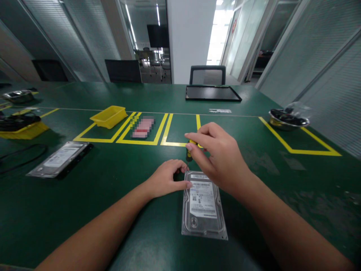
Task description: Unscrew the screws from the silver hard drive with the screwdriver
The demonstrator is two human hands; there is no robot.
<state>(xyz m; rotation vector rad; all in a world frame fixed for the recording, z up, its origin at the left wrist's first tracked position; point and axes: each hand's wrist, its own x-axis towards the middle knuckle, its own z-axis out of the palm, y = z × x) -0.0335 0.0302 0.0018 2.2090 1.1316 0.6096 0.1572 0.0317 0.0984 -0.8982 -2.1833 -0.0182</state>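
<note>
A hard drive [203, 205] with a white label lies flat on the green table in front of me. My left hand [170, 177] steadies its far left corner, thumb on the top face and fingers curled behind the edge. Above that corner my right hand [218, 152] pinches a yellow and black screwdriver [189, 155] from the top. The screwdriver stands nearly upright, its thin shaft pointing down at the drive's far left corner. Whether the tip sits in a screw is too small to tell.
Left of me lies a second hard drive [60, 160]. Farther off are a yellow tray [109, 116], a blurred pink item [143, 127], a black-framed panel [213, 93] and a metal bowl [289, 122] of dark parts. Yellow tape [138, 142] marks rectangles on the table.
</note>
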